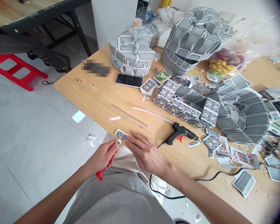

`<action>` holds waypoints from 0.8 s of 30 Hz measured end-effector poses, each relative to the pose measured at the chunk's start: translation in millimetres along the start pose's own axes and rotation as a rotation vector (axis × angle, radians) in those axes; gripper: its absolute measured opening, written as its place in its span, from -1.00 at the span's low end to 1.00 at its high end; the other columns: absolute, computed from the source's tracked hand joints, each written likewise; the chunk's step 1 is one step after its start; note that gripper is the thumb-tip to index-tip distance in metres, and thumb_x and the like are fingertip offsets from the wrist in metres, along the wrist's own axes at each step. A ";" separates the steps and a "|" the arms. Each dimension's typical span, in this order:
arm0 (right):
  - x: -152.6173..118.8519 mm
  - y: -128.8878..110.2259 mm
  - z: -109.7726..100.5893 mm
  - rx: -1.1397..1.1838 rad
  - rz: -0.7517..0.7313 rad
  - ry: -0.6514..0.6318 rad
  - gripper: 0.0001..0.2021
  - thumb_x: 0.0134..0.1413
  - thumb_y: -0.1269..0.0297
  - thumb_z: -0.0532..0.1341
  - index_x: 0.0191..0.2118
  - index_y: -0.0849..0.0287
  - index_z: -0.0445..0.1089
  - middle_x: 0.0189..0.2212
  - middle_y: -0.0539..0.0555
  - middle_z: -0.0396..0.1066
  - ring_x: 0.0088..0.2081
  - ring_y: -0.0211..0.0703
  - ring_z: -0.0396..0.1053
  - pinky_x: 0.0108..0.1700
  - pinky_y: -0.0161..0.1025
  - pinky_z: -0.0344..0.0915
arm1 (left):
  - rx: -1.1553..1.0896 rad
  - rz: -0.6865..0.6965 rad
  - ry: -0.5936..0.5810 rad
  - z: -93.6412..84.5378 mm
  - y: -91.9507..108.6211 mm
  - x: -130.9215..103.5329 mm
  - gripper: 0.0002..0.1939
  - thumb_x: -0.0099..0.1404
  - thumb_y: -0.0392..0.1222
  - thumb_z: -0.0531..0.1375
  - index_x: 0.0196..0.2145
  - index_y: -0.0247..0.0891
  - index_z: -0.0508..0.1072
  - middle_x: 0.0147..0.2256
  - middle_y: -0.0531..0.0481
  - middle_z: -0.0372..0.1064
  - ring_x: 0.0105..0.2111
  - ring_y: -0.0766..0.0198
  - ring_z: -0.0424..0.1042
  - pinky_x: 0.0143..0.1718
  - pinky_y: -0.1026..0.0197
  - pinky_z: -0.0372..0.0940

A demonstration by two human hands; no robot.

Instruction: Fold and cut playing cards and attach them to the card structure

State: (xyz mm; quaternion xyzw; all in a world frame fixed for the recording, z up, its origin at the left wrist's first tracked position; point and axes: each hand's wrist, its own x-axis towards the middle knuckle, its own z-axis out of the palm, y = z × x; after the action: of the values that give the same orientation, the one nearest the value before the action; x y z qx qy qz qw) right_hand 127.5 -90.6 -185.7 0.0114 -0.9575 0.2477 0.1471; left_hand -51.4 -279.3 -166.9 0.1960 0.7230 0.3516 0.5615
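Note:
My left hand (105,156) is closed around red-handled scissors (100,175), whose short pale metal end meets a blue-and-white patterned playing card (120,133) at the table's near edge. My right hand (145,150) holds that card down with outstretched fingers on its right part; the thumb is hidden. Just beyond lie a narrow cut card strip (114,119) and a clear ruler (128,117). To the right of my right hand rests a black glue gun (180,133) with an orange trigger, and a white glue stick (151,114) lies near its back end.
Behind stand a lidded round box (132,57) and a tall container (193,40), both made of folded cards. A rectangular card tray (186,107) and a round card bowl (245,115) sit right. A phone (129,80), loose cards (244,182) and a black cable (210,179) lie around.

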 end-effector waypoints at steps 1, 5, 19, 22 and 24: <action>-0.2 0.4 0.0 0.007 -0.001 -0.003 -0.53 0.50 0.48 0.13 0.41 0.30 0.42 0.36 0.24 0.50 0.49 0.24 0.30 0.44 0.20 0.43 | 0.003 0.000 -0.002 0.3 0.0 -0.1 -0.50 0.60 0.32 0.02 -0.31 -0.13 0.28 -0.60 0.15 0.31 -0.65 0.29 0.28 -0.65 0.29 0.25; -0.7 2.7 -1.7 0.032 -0.017 -0.026 -0.48 0.50 0.48 0.10 0.47 0.26 0.35 0.38 0.24 0.48 0.52 0.24 0.24 0.44 0.24 0.41 | 0.001 0.002 -0.019 -1.6 3.1 2.7 -0.52 0.61 0.29 0.01 -0.29 -0.13 0.30 -0.60 0.15 0.32 -0.66 0.30 0.27 -0.66 0.30 0.23; 0.7 0.7 -2.2 -0.007 -0.022 -0.026 -0.53 0.52 0.48 0.11 0.42 0.34 0.41 0.38 0.21 0.48 0.50 0.27 0.28 0.47 0.19 0.37 | 0.106 0.026 -0.072 -16.7 11.5 8.8 -0.53 0.63 0.26 0.01 -0.31 -0.14 0.27 -0.59 0.16 0.34 -0.65 0.32 0.29 -0.62 0.30 0.28; 0.9 -0.9 -1.3 -0.010 -0.003 -0.018 -0.54 0.52 0.49 0.12 0.42 0.32 0.42 0.36 0.19 0.51 0.49 0.25 0.30 0.46 0.17 0.39 | 0.109 0.025 -0.073 -15.9 8.9 5.9 -0.54 0.63 0.23 0.02 -0.32 -0.14 0.27 -0.60 0.16 0.33 -0.65 0.32 0.28 -0.63 0.31 0.27; 0.5 -0.8 -0.5 -0.004 0.006 -0.015 -0.53 0.50 0.50 0.14 0.42 0.31 0.43 0.35 0.21 0.51 0.50 0.24 0.29 0.46 0.17 0.39 | 0.096 0.015 -0.074 -14.2 6.1 3.2 -0.55 0.63 0.22 0.03 -0.32 -0.14 0.28 -0.60 0.17 0.33 -0.66 0.32 0.27 -0.64 0.32 0.26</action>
State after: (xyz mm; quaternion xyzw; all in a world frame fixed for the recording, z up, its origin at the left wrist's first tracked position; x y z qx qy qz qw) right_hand 127.3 -91.0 -184.8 0.0102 -0.9591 0.2461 0.1393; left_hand -66.5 -277.1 -162.9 0.2408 0.7162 0.3133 0.5752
